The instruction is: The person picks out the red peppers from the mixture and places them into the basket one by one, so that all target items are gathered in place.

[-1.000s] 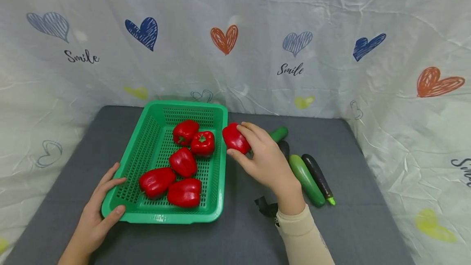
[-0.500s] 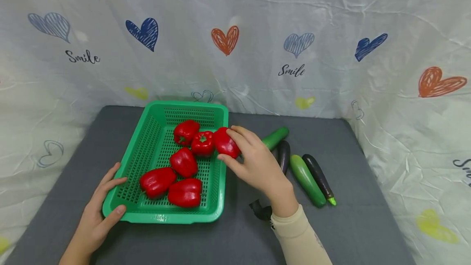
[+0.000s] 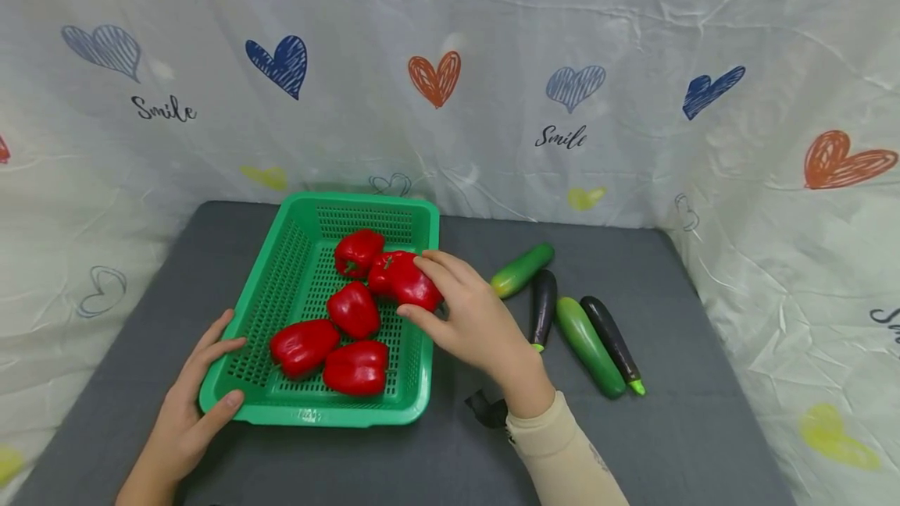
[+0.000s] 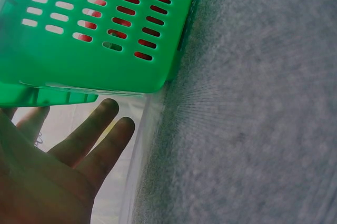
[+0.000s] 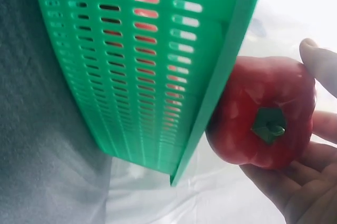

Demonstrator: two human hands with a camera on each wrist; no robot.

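Note:
My right hand holds a red bell pepper between thumb and fingers, over the right rim of a green plastic basket. In the right wrist view this bell pepper shows its green stem and is level with the rim. Several red bell peppers lie inside the basket; the held one partly covers one of them. At the basket's near left corner is my left hand, thumb and fingers spread against the rim. From the left wrist view, the left hand's fingers look straight.
To the right on the grey tabletop lie a green zucchini, a dark eggplant, another zucchini and another eggplant. A black strap hangs at the right wrist. White printed cloth stands behind the table.
My right hand has carried the bell pepper leftward, from beside the basket to over its right rim. The zucchini and eggplant behind that hand show more now. The left hand stays at the basket.

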